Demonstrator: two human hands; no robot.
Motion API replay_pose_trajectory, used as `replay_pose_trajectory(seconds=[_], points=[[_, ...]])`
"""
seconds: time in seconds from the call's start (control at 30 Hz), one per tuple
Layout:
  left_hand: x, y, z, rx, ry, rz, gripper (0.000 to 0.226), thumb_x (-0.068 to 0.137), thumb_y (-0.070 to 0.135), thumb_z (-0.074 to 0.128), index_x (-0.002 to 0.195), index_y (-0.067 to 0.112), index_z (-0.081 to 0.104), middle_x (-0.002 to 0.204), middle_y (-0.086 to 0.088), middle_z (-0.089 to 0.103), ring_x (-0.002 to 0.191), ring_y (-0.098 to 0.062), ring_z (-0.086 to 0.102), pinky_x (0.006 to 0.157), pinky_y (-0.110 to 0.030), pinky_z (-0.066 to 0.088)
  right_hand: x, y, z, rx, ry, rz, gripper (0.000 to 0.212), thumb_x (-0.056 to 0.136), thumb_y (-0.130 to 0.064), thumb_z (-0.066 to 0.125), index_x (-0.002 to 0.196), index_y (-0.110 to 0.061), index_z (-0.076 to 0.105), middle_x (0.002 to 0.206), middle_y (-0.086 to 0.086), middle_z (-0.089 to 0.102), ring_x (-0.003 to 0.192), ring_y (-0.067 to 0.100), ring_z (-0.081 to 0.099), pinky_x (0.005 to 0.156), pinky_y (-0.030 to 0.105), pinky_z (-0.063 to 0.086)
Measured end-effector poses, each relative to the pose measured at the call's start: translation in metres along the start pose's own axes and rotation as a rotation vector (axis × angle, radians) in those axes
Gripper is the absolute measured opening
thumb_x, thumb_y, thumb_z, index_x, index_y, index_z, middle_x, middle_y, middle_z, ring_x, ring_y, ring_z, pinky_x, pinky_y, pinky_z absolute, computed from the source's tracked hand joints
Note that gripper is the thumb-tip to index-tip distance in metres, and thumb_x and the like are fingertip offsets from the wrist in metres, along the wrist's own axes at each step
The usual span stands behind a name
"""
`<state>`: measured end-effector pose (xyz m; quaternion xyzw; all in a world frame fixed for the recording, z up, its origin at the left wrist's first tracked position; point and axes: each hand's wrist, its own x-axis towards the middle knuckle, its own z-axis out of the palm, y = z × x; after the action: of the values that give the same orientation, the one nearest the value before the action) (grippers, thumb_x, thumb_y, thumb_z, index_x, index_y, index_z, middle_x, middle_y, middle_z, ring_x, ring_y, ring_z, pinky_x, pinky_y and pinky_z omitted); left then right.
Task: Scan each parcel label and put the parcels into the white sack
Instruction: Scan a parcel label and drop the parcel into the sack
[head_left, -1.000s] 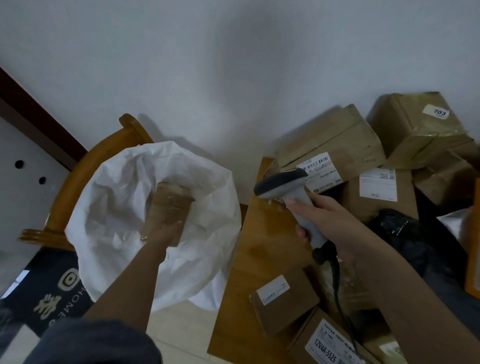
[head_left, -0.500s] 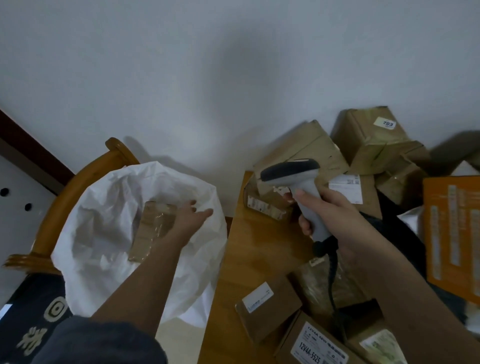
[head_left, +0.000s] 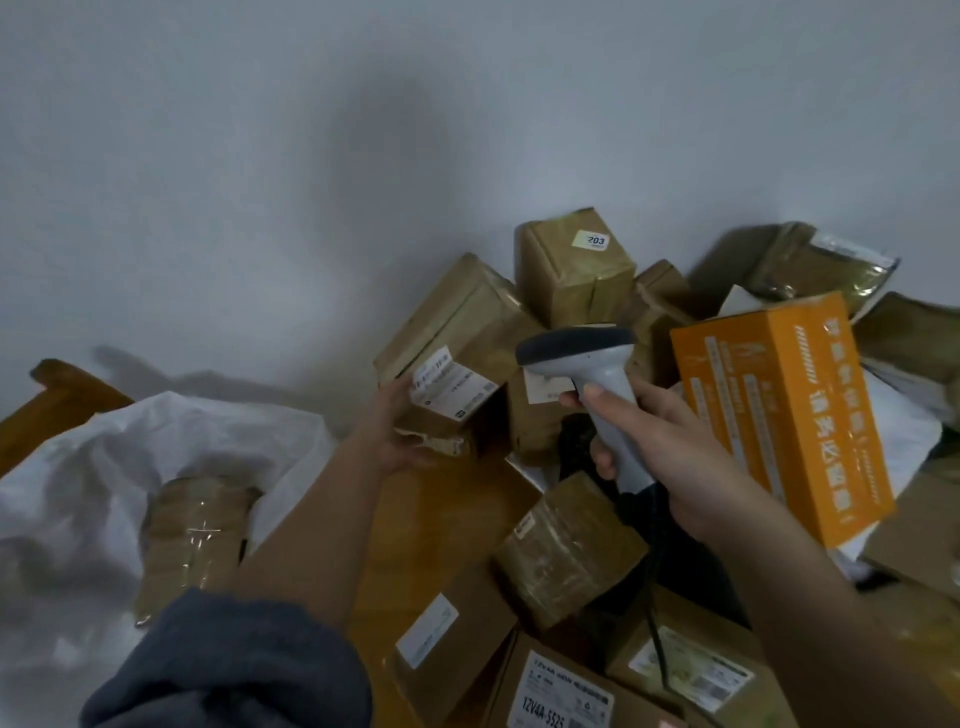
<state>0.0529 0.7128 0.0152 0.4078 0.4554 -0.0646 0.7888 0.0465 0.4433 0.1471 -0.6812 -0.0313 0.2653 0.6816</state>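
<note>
A: Sack status?

B: white sack (head_left: 93, 467) sits lower left, mouth open, draped over a wooden chair (head_left: 57, 400). One taped brown parcel (head_left: 192, 540) lies inside it, visible through the opening. Can't tell if anything sits under it.

A: Hands?

B: left hand (head_left: 395, 436) is on the labelled box (head_left: 457, 353) at the left edge of the pile. Thumb up against the side by the white shipping label (head_left: 449, 387), fingers curled under the bottom edge. Box is tilted, leaning into the stack against the wall. Whether it's lifted or resting, can't tell.

A: Right?

B: right hand (head_left: 670, 447) is wrapped round the handle of the grey barcode scanner (head_left: 587, 364), index finger at the front of the grip. Scanner head points left, just beside the labelled box. Its black cable (head_left: 657, 623) drops down between the parcels.

A: Rest of the pile?

B: All on the wooden table (head_left: 415, 525). Box marked 203 (head_left: 571, 270) at the back against the wall, orange box (head_left: 779, 410) just right of the right hand, taped parcel (head_left: 566, 545) under the wrist, box printed 12V4A-5525 (head_left: 556, 696) at the bottom edge.
</note>
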Motion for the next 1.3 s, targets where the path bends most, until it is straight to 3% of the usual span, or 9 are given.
replay_pose_trajectory(seconds=[0.2,0.33,0.43,0.57,0.73,0.9,1.07,1.13,1.3], points=[[0.002,-0.027,0.000,-0.357,-0.106,-0.033,0.071,0.075,0.034,0.073,0.138,0.016,0.047,0.127,-0.022,0.054,0.108,-0.043,0.059,0.090,-0.055,0.052,-0.004,0.005,-0.019,0.008,0.035,0.045,0.021,0.093,-0.034,0.061,0.110,-0.023,0.066,0.117,0.029,0.059,0.057,0.012,0.054,0.058,0.029,0.044],[-0.006,-0.030,0.002,-0.376,-0.115,0.037,0.059,0.081,0.040,0.071,0.134,0.023,0.051,0.127,-0.021,0.048,0.111,-0.040,0.053,0.076,-0.047,0.055,-0.004,0.000,-0.019,0.044,0.039,0.034,0.020,0.094,-0.029,0.060,0.113,-0.022,0.064,0.115,0.012,0.068,0.055,0.011,0.052,0.057,0.028,0.044],[-0.013,-0.025,0.002,-0.352,-0.164,0.035,0.049,0.083,0.040,0.067,0.127,0.026,0.052,0.129,-0.023,0.044,0.114,-0.044,0.049,0.083,-0.055,0.052,-0.001,-0.001,-0.013,0.053,0.031,0.035,0.015,0.093,-0.029,0.062,0.107,-0.023,0.066,0.113,0.019,0.066,0.056,0.012,0.053,0.057,0.030,0.043],[-0.017,-0.029,0.001,-0.456,-0.192,0.018,0.043,0.084,0.038,0.066,0.122,0.025,0.052,0.129,-0.026,0.048,0.116,-0.047,0.051,0.095,-0.059,0.046,0.000,0.005,-0.005,0.054,0.006,0.031,0.015,0.094,-0.027,0.061,0.108,-0.023,0.065,0.111,0.006,0.071,0.056,0.011,0.053,0.057,0.027,0.045],[-0.043,-0.030,-0.012,-0.325,-0.170,0.106,0.036,0.083,0.027,0.057,0.117,0.019,0.048,0.120,-0.023,0.050,0.113,-0.044,0.054,0.090,-0.054,0.049,-0.001,0.004,-0.005,0.071,-0.003,0.001,0.016,0.096,-0.028,0.058,0.109,-0.021,0.065,0.110,0.005,0.071,0.056,0.013,0.051,0.054,0.025,0.044],[-0.074,-0.014,-0.036,-0.159,-0.079,0.312,0.027,0.084,0.015,0.052,0.110,0.014,0.058,0.113,-0.018,0.055,0.101,-0.038,0.056,0.093,-0.048,0.044,-0.003,-0.011,-0.005,0.056,-0.108,0.031,0.043,0.093,-0.046,0.053,0.114,-0.011,0.066,0.089,0.015,0.058,0.056,0.015,0.052,0.052,0.026,0.044],[-0.103,-0.005,-0.051,-0.069,0.041,0.426,0.014,0.086,0.009,0.055,0.098,0.010,0.061,0.101,-0.009,0.058,0.088,-0.025,0.056,0.083,-0.033,0.042,-0.012,-0.029,0.012,-0.031,-0.257,0.011,0.035,0.094,-0.041,0.054,0.111,-0.013,0.065,0.078,0.008,0.058,0.058,0.017,0.055,0.050,0.024,0.047],[-0.110,-0.002,-0.059,-0.040,0.098,0.462,0.022,0.082,0.011,0.060,0.104,0.008,0.060,0.101,-0.008,0.058,0.084,-0.023,0.057,0.077,-0.030,0.041,-0.017,-0.036,0.021,-0.069,-0.304,-0.005,0.032,0.094,-0.041,0.054,0.109,-0.014,0.066,0.073,0.006,0.059,0.056,0.017,0.056,0.049,0.023,0.047],[-0.121,0.001,-0.079,-0.081,0.182,0.483,0.079,0.061,0.022,0.078,0.132,0.001,0.049,0.120,-0.010,0.064,0.093,-0.022,0.063,0.068,-0.025,0.048,-0.028,-0.055,0.034,-0.076,-0.341,-0.022,0.031,0.094,-0.039,0.055,0.103,-0.011,0.066,0.064,-0.001,0.061,0.053,0.017,0.053,0.051,0.027,0.044]])
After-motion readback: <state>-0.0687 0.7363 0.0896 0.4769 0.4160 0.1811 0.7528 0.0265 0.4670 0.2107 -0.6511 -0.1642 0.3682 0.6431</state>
